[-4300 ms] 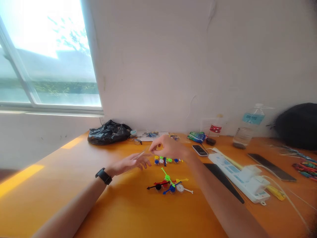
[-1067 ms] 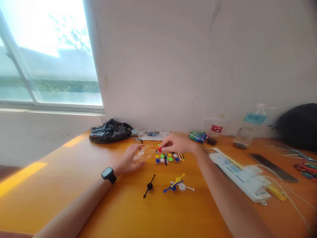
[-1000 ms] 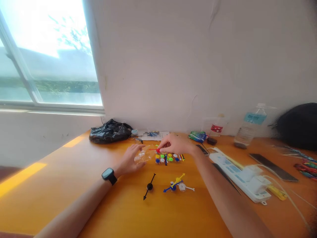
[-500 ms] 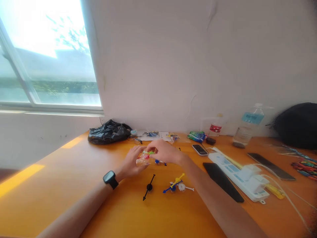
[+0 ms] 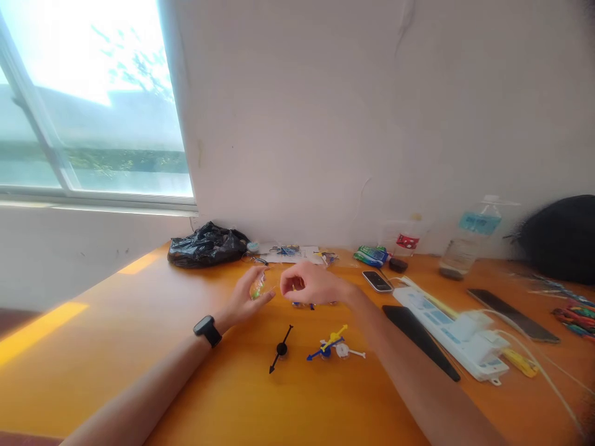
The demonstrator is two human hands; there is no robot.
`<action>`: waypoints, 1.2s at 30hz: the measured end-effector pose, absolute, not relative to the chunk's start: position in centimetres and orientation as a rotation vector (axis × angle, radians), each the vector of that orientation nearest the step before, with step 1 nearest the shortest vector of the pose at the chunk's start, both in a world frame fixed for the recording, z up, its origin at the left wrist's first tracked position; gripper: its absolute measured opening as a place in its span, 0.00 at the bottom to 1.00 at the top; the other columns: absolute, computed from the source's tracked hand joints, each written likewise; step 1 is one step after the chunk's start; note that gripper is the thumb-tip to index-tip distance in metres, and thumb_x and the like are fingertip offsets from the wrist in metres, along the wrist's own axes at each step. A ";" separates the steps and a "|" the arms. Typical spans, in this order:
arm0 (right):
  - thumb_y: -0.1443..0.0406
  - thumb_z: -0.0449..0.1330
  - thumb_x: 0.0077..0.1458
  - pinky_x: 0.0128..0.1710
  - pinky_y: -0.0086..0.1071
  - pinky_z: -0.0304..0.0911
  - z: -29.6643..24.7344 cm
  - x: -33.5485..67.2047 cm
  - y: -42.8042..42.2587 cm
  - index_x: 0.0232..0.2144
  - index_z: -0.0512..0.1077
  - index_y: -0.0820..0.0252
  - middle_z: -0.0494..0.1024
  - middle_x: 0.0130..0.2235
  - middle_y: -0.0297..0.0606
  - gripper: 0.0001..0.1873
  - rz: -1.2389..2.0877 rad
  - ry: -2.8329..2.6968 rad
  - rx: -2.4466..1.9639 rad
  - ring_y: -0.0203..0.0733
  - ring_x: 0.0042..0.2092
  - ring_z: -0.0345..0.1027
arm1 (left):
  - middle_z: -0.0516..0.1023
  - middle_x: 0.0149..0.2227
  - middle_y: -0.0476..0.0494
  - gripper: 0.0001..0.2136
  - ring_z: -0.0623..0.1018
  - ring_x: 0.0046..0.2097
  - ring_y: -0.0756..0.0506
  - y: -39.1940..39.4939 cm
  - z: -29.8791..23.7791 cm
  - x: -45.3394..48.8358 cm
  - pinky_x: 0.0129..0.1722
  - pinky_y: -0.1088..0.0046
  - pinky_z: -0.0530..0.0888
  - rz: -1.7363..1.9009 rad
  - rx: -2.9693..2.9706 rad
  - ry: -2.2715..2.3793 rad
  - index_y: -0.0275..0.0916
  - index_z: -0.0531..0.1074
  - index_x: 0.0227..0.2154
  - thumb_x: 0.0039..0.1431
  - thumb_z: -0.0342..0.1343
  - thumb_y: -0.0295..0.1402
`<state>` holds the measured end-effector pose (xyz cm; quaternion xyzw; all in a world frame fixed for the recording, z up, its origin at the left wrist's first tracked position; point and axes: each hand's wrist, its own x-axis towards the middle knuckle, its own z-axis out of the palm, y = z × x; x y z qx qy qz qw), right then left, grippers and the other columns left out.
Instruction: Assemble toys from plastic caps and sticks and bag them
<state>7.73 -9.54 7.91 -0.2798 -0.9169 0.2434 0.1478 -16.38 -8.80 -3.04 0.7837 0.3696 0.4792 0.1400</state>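
Observation:
My left hand (image 5: 244,297), with a dark watch on its wrist, is curled round a small clear plastic bag (image 5: 258,287) showing a bit of green. To its right, my right hand (image 5: 311,285) is apart from the bag, thumb and fingers closed in a pinch; whatever they hold, if anything, is hidden. Small blue pieces (image 5: 304,305) lie on the table below it, partly covered. Nearer me sits a black arrow spinner (image 5: 281,349) by itself. Right of that, a yellow arrow spinner (image 5: 335,338), a blue one (image 5: 325,351) and a white one (image 5: 343,351) lie bunched together.
A black plastic bag (image 5: 207,244) and a paper sheet (image 5: 304,254) lie along the wall. On the right are a phone (image 5: 377,281), a white power strip (image 5: 449,331) with plugs and cables, a black flat object (image 5: 418,341) and a large bottle (image 5: 469,241).
My hands have drawn apart: the right has left the bag and curled its fingers, while the left keeps the bag. The red in the bag no longer shows. The arrow spinners have stayed put.

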 end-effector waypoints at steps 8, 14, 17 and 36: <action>0.64 0.71 0.47 0.34 0.26 0.62 4.1 5.7 -8.9 0.37 0.84 0.57 0.84 0.40 0.33 0.12 0.966 -3.190 -0.920 0.38 0.39 0.75 | 0.73 0.60 0.36 0.24 0.72 0.60 0.36 -7.6 -3.9 -17.5 0.61 0.54 0.68 1.346 2.274 1.083 0.44 0.66 0.60 0.64 0.60 0.44; 0.62 0.71 0.49 0.30 0.26 0.61 3.5 5.4 -8.8 0.31 0.82 0.58 0.83 0.32 0.32 0.07 0.995 -3.135 -0.832 0.35 0.33 0.73 | 0.73 0.59 0.35 0.25 0.73 0.59 0.36 -7.6 -3.9 -17.6 0.60 0.53 0.69 1.323 2.273 1.103 0.42 0.66 0.60 0.64 0.60 0.43; 0.61 0.69 0.51 0.30 0.25 0.62 4.9 6.8 -8.5 0.34 0.81 0.59 0.82 0.33 0.33 0.08 1.062 -3.011 -0.757 0.35 0.33 0.73 | 0.74 0.58 0.36 0.25 0.74 0.59 0.36 -7.6 -3.9 -17.6 0.60 0.53 0.69 1.314 2.308 1.129 0.42 0.66 0.60 0.64 0.60 0.43; 0.65 0.59 0.61 0.33 0.29 0.59 7.0 7.2 -8.5 0.43 0.81 0.58 0.83 0.40 0.38 0.13 0.531 -2.402 -0.860 0.37 0.34 0.69 | 0.73 0.55 0.37 0.24 0.74 0.55 0.36 -9.0 -3.4 -16.2 0.55 0.56 0.72 1.246 2.403 1.085 0.44 0.64 0.60 0.63 0.59 0.37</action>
